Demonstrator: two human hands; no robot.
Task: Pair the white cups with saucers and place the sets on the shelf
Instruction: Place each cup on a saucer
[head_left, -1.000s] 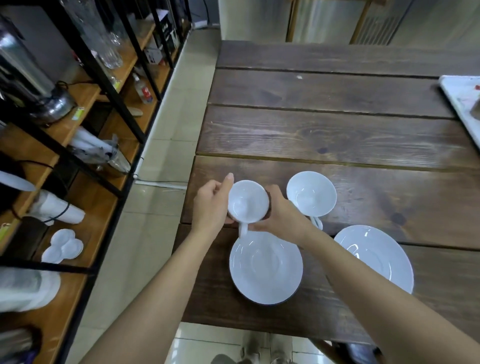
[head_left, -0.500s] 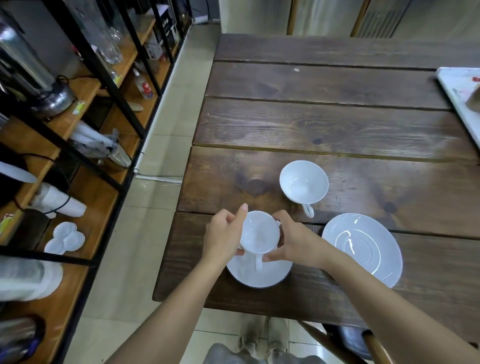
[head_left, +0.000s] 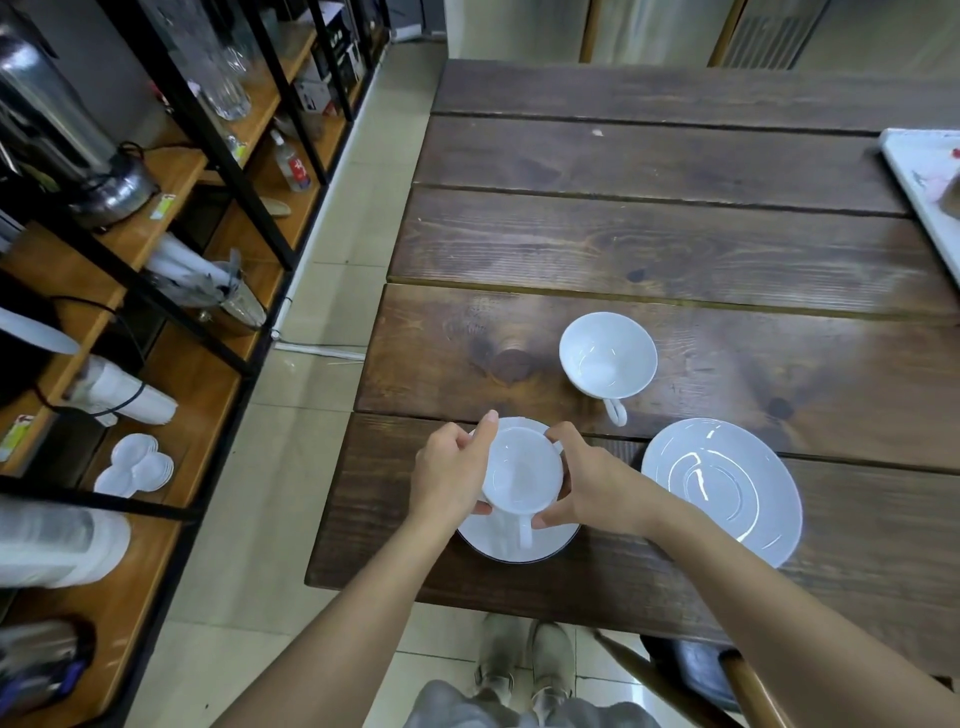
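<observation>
Holding the cup (head_left: 522, 480) between both hands, left hand (head_left: 449, 480) and right hand (head_left: 587, 480) pinching its rim, I centre it over the saucer (head_left: 519, 545), lower centre.

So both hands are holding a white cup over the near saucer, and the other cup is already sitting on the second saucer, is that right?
Not quite. The head view shows the other cup standing on the bare table, beyond the second saucer, not on it. Both hands, left and right, do hold a white cup over the near saucer.
</observation>
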